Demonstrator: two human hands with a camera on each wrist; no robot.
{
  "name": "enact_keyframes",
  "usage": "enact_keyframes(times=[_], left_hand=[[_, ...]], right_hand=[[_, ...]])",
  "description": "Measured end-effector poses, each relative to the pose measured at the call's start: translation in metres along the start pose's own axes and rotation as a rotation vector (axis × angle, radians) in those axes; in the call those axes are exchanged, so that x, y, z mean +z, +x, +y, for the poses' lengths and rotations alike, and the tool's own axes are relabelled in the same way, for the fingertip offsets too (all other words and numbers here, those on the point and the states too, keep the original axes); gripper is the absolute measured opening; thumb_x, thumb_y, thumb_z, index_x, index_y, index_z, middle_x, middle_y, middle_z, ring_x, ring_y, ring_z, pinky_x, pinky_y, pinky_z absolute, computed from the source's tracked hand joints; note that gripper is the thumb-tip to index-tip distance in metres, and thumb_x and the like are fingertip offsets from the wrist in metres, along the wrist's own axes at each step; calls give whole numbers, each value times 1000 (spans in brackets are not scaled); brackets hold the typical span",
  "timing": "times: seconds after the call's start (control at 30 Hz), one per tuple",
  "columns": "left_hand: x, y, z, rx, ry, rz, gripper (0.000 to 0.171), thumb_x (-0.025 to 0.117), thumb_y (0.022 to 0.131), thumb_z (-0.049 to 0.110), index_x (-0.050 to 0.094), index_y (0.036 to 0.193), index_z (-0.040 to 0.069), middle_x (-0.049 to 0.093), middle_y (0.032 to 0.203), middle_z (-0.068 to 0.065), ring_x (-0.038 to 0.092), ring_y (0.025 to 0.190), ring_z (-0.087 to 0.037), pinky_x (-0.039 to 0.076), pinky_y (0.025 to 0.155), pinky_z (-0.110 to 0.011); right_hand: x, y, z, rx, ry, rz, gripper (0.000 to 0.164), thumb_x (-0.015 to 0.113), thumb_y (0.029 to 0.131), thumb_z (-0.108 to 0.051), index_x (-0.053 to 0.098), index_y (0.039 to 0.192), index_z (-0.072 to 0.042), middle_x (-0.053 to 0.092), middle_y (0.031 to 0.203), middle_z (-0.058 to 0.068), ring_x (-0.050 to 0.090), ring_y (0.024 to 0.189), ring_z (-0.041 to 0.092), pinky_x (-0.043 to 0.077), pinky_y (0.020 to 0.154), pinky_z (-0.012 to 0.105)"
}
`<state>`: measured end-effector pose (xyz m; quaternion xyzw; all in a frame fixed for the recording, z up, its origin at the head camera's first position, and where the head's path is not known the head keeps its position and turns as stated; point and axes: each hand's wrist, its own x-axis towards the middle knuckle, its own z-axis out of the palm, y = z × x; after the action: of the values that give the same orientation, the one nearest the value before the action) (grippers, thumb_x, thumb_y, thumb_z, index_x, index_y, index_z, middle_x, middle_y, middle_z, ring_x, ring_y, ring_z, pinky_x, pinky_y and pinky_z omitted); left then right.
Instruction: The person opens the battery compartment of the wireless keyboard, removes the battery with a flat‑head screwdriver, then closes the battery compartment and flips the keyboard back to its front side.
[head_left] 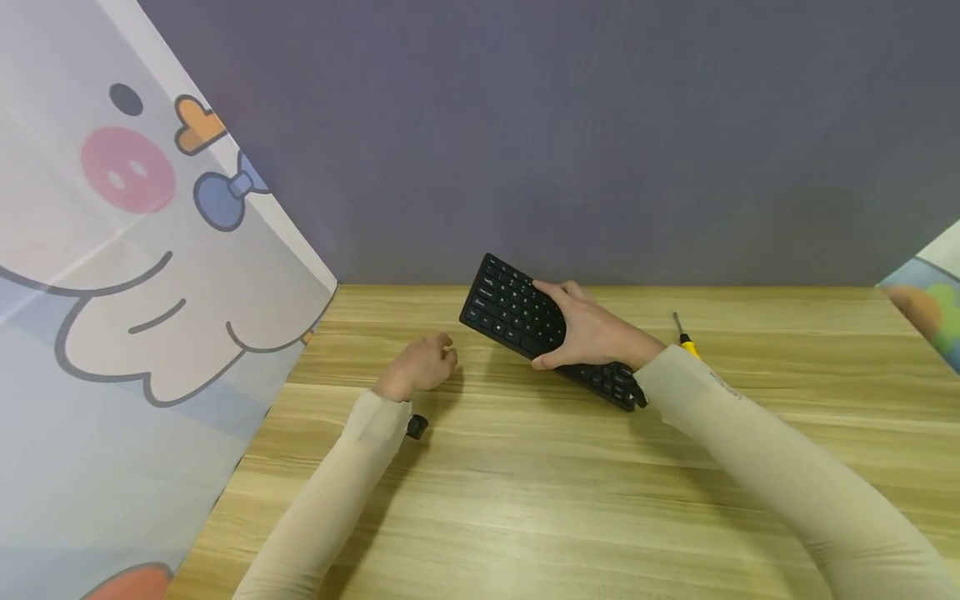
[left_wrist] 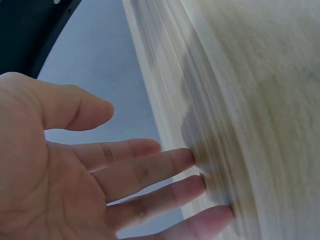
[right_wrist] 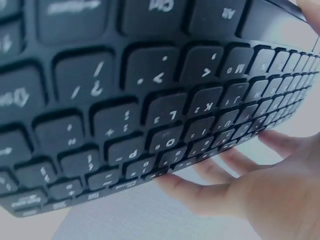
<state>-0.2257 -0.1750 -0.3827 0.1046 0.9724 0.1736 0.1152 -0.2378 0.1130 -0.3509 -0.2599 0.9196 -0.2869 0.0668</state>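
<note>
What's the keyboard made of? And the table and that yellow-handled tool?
The keyboard looks like matte black plastic: molded keys, little shine. The table seems wood or wood-look laminate: streaky grain, slight gloss. The tool: thin grey shaft, probably metal; bright yellow handle, maybe plastic.

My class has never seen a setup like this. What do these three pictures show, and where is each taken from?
No machine here: these are one person's bare hands, with cream sleeves. The wide picture is taken from the person's head, looking forward and down. The two close ones are taken from the wrists: one shows the left hand, palm in view, the other a black keyboard at close range. The right hand grips that keyboard, tilted, over a wooden table. The left hand holds nothing. On the table, beyond the right sleeve, lies a screwdriver with a yellow handle, partly hidden.
</note>
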Motion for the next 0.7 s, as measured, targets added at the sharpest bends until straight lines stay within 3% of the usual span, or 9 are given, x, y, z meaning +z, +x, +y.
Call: enact_keyframes(times=[0.23, 0.5, 0.7], left_hand=[[-1, -2, -3, 3, -24, -34, 48, 39, 100, 27, 44, 138, -1, 57, 126, -18, 47, 121, -37, 37, 98, -50], [-4, -2, -7, 0, -30, -76, 49, 40, 101, 32, 43, 140, 3, 58, 126, -14, 50, 118, -35, 38, 97, -50], [-4, -1, -4, 4, -53, -92, 50, 40, 101, 32, 40, 142, 3, 57, 128, -14, 50, 118, -35, 38, 98, -50]], right_hand=[[-4, -5, -3, -72, 71, 41, 120, 81, 59, -62, 10, 151, -37, 25, 144, 6, 31, 130, 32, 38, 92, 60], [-13, -12, -1, -149, 125, 26, 117, 78, 64, -62, 3, 151, -40, 17, 150, 5, 25, 135, 32, 34, 95, 62], [-15, -15, 0, -219, 206, 50, 117, 79, 70, -51, -8, 147, -46, 9, 153, 5, 20, 136, 26, 31, 100, 57]])
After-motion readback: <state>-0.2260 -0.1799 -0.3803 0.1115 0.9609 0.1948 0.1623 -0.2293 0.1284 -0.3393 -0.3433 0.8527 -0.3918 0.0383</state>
